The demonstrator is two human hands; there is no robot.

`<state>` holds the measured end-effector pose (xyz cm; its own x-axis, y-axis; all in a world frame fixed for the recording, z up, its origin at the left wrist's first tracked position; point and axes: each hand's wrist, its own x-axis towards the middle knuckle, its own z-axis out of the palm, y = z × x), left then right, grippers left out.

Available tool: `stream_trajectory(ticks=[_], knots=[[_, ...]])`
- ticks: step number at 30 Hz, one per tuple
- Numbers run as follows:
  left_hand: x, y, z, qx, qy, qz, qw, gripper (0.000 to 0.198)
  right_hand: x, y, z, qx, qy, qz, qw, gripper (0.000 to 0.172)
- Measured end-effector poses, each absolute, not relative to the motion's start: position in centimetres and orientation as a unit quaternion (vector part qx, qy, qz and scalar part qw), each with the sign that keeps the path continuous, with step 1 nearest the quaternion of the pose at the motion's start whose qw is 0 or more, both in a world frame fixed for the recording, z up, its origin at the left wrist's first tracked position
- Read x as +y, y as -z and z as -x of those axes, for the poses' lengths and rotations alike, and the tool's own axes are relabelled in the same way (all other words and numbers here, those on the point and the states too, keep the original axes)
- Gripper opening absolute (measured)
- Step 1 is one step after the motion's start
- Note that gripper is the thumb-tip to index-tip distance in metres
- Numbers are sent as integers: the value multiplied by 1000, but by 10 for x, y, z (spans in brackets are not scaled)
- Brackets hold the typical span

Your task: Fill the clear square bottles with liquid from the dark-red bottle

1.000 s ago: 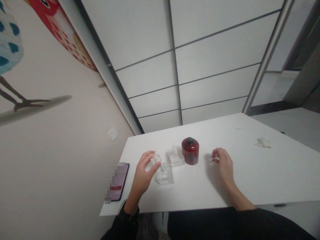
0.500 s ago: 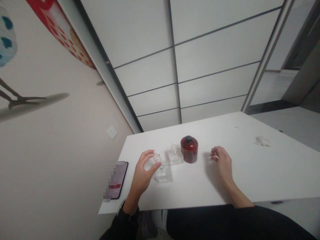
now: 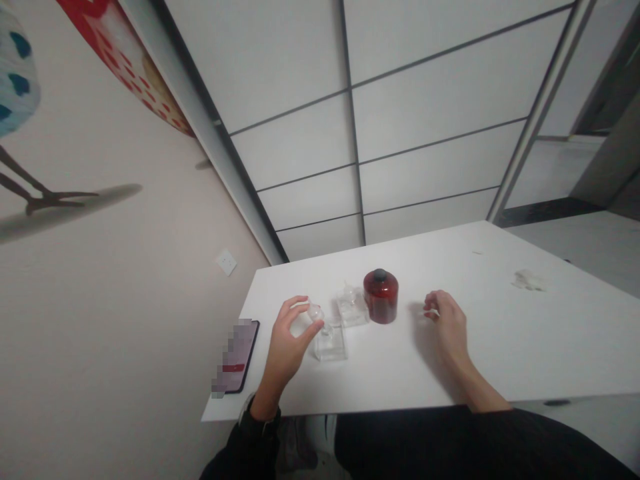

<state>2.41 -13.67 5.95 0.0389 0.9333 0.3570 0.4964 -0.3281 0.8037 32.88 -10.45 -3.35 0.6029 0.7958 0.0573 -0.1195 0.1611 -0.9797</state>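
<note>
My left hand (image 3: 286, 340) pinches a small round clear glass stopper (image 3: 315, 311) just above and left of a square clear glass bottle (image 3: 331, 343) on the white table (image 3: 500, 347). A second clear glass bottle (image 3: 352, 305) with its stopper on stands behind it. Right of that one is a dark red round jar (image 3: 381, 296) with a black knob. Further right, my right hand (image 3: 447, 321) rests on the table with fingers curled around a small pale object I cannot make out.
A black phone (image 3: 235, 357) lies at the table's left edge, by the wall. A crumpled pale scrap (image 3: 527, 280) lies far right on the table. A wall socket (image 3: 227, 262) is on the pink wall; panelled sliding doors stand behind the table.
Almost nothing has changed: both hands keep their places, the left still pinching the stopper by the near bottle. The view has shifted slightly.
</note>
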Motion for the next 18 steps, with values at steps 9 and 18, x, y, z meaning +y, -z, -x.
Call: stream_trajectory(ticks=[9, 18], knots=[[-135, -62, -26, 529, -455, -683, 215, 25, -103, 34, -329, -301, -332, 558, 699, 40], [-137, -67, -28, 526, -444, -694, 213, 23, -103, 35, -330, -295, -335, 554, 702, 41]])
